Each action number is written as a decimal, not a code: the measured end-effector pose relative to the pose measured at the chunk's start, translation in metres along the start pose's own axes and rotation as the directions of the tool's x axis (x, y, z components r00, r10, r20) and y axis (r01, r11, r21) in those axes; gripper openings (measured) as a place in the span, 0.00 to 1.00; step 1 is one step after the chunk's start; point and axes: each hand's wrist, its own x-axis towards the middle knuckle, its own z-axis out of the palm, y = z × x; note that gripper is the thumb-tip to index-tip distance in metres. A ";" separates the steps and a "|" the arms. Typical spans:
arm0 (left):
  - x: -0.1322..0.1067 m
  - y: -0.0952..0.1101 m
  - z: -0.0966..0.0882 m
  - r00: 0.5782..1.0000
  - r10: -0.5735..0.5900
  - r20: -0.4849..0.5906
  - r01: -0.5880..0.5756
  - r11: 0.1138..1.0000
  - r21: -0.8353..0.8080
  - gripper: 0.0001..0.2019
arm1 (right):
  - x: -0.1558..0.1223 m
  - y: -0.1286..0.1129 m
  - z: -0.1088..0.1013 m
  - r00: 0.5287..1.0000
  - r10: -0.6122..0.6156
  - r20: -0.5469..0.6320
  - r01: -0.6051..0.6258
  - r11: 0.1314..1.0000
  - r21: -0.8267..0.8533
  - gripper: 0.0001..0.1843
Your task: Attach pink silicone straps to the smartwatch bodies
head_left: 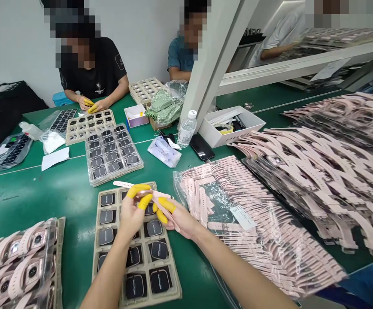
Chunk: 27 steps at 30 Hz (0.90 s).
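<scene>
Above the tray, my left hand (131, 212), with yellow finger cots on thumb and forefinger, pinches a smartwatch whose case is seen nearly edge-on and mostly hidden by the fingers. A pale pink watch strap (122, 184) sticks out past it to the left. Close by on the right, my right hand (184, 221), also in yellow finger cots, is closed on another pink strap (167, 213) that slants down toward the palm. Whether this strap joins the case cannot be made out. Beneath both hands lies a beige compartment tray (178, 287) of dark square watch faces (159, 281) under film.
A clear bag of pink straps (270, 240) lies right, beside heaped strapped watches (328, 171). Finished-looking pink watches (28, 262) fill a tray at lower left. Further back are another watch tray (112, 154), a bottle (187, 128), a phone (202, 148), a white box (229, 133) and co-workers.
</scene>
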 end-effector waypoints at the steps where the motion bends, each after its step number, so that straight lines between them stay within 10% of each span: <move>1: 0.005 0.000 -0.006 0.992 -0.044 -0.119 0.033 0.995 -0.090 0.15 | -0.001 -0.001 0.000 0.999 0.044 0.025 -0.043 0.998 -0.050 0.27; 5: 0.023 0.003 -0.032 0.869 -0.220 -0.444 0.064 0.938 -0.341 0.26 | -0.001 -0.002 -0.002 0.996 0.089 0.021 -0.084 0.980 -0.181 0.25; 16: -0.002 0.002 0.008 0.871 -0.466 0.159 0.491 0.838 -0.236 0.23 | -0.003 0.000 -0.001 0.980 -0.197 -0.039 0.199 0.979 0.044 0.20; 21: -0.011 -0.007 0.002 0.851 -0.322 0.415 0.318 0.945 0.081 0.13 | -0.002 0.005 -0.003 0.974 -0.217 -0.068 0.221 0.973 0.067 0.19; 27: -0.014 -0.008 0.000 0.912 -0.220 0.346 0.133 0.957 0.258 0.08 | -0.004 0.005 -0.001 0.983 -0.171 -0.064 0.172 0.985 0.015 0.23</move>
